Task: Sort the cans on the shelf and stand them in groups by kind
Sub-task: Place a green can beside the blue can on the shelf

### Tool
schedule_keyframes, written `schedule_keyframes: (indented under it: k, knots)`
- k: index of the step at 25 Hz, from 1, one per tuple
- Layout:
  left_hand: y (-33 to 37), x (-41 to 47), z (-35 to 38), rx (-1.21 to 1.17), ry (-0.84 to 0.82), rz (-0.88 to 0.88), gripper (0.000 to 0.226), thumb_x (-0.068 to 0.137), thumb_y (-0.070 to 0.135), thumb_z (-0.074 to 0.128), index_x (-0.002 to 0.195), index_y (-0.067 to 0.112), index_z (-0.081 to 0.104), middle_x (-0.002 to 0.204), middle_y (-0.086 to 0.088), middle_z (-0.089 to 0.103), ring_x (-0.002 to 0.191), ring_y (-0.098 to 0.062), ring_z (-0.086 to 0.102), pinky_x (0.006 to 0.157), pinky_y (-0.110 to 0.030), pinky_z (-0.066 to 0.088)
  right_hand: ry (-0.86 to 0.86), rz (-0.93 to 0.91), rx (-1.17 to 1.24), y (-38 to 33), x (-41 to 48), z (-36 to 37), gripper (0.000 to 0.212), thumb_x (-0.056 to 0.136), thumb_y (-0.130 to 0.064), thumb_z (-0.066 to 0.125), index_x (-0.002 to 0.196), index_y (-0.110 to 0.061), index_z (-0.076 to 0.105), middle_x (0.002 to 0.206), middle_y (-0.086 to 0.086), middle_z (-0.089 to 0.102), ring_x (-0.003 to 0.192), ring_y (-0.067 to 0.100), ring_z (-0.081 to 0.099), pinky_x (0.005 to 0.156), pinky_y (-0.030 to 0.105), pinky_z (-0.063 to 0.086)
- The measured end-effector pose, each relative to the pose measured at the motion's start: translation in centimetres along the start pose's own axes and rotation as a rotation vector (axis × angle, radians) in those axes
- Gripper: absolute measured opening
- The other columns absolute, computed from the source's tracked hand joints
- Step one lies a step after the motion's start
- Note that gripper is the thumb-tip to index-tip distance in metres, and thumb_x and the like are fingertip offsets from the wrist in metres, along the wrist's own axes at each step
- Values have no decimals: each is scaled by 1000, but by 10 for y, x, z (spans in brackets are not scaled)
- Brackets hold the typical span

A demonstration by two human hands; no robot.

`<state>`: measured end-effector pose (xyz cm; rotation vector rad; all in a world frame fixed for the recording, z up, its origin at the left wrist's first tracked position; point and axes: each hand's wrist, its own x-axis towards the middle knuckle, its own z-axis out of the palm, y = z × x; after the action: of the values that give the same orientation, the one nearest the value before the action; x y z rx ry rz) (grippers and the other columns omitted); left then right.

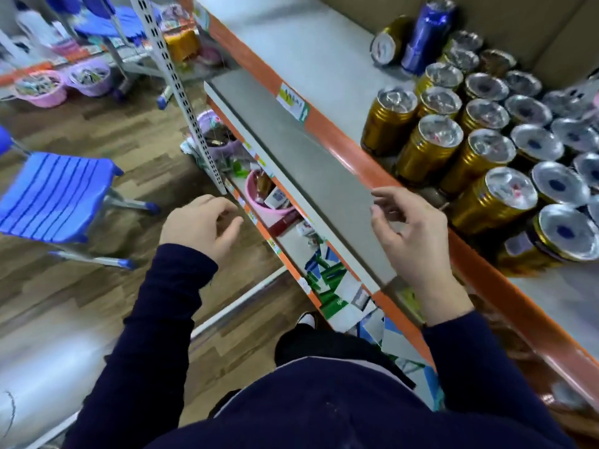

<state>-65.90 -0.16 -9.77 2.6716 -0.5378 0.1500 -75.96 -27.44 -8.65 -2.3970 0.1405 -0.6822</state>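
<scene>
The shelf (308,50) lies beyond the fingers; the gold cans (424,150) stand packed just past the right hand (413,241), with a blue can (424,37) farther off. Both it and the left hand (199,228) hold nothing, fingers loosely spread. Reaching over the tight rows may, I think, topple cans.

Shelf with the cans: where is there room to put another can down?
The biggest bare stretch of the shelf is at the far end, between its orange front edge and the gold can lying on its side. A smaller bare patch sits at the near end, past the tipped gold can. The block of standing cans between is packed tight.
</scene>
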Motion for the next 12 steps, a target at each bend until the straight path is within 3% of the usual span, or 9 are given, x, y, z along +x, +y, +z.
schedule_keyframes:
  k: [3,5,8,12]
  knots:
    - [-3,77,-8,-20,82,40,17,85,27,64,95,14,68,92,-6,67,85,-30,63,74,-43,52,50,-82,23,-9,71,8,20,89,-8,63,108,-6,67,97,3,68,85,3,59,79,8,46]
    - [-4,119,-11,-53,149,72,17,85,26,64,96,14,68,92,-5,67,83,-28,63,73,-39,53,105,-101,47,-15,112,8,19,89,-11,62,107,-9,68,95,-1,67,83,2,59,77,6,45]
    - [1,177,-7,-129,155,170,17,86,23,64,96,11,69,90,-6,67,82,-26,64,75,-38,53,170,-106,25,-20,161,8,18,89,-10,61,106,-8,68,95,-5,64,83,4,60,77,9,47]
    - [9,265,10,-215,112,307,17,85,22,65,97,11,69,91,-6,67,80,-24,64,73,-39,53,174,13,-108,-7,211,19,21,89,-9,62,110,-6,67,101,4,67,87,12,62,79,24,53]
